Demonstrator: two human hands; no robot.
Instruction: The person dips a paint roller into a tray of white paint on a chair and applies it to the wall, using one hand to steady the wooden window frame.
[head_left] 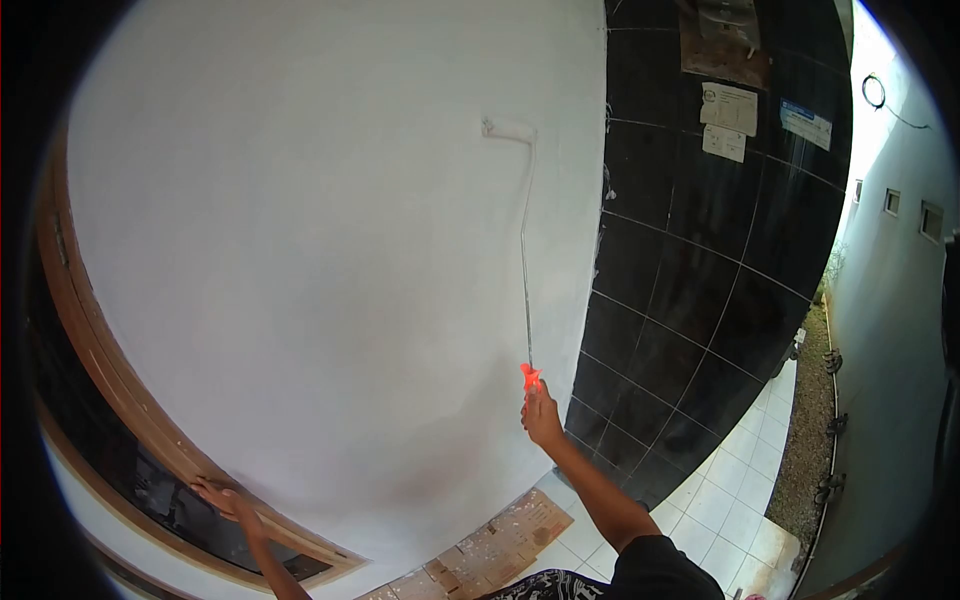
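one paint roller (508, 128) sits high on the white wall (300, 250), sleeve flat against it. its thin metal shaft runs straight down to an orange handle (530, 377). i see the right hand (541, 412) clenched around that handle, arm stretched up. the left hand (225, 497) lies loose, fingers spread, flat on the wooden window frame (110, 390) at lower left. just right of the roller stands a black tiled wall (700, 280). cardboard (500, 545) lies on the floor (740, 480) below.
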